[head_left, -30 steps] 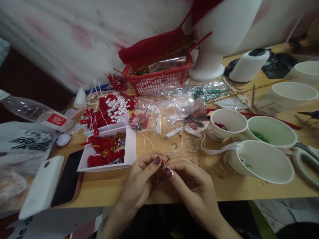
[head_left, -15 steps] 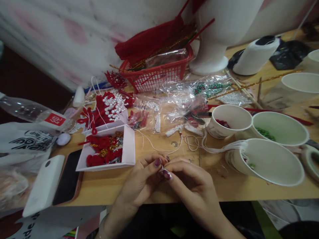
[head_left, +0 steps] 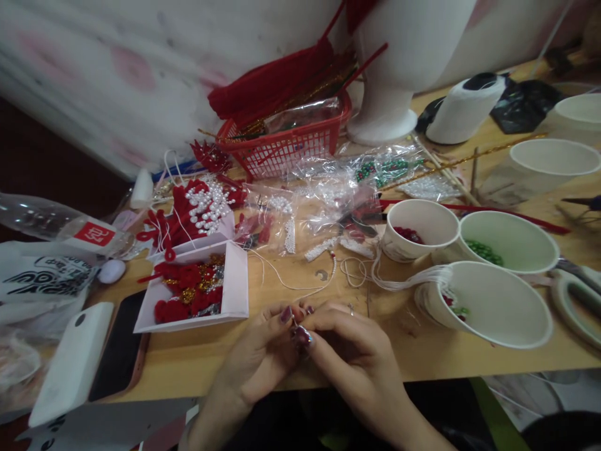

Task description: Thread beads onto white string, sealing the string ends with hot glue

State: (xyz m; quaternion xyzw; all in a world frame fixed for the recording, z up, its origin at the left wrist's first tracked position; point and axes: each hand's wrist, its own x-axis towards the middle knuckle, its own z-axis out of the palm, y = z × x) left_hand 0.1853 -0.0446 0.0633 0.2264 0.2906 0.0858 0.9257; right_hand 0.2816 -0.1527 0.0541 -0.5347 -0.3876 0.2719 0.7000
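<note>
We find the white thread (head_left: 282, 285) lying loose on the wooden table (head_left: 197, 360). It curves from near the white box of red ornaments (head_left: 240, 282) down to the fingertips. There the left hand (head_left: 260, 357) and the right hand (head_left: 359, 360) meet, thumbs and forefingers pressed together on the thread's near end. Whatever else sits in that pinch is too small for us to make out.

Both hands rest just inside the table's front edge, and the wrists hang past it. To the left we see a strip of bare wood between the left hand and the box, which is near but not touching. Farther left, a phone (head_left: 117, 351) and a white power bank (head_left: 70, 363) lie side by side at the edge.

To the right there is bare wood up to a tipped paper cup (head_left: 498, 307), with a bundle of white strings trailing from its mouth. Behind it stand a cup of red beads (head_left: 399, 247) and a cup of green beads (head_left: 521, 241), close together.

Beyond the thread the space fills with clear bead packets (head_left: 328, 194). Behind those, near the wall, stands a red basket (head_left: 286, 147).
</note>
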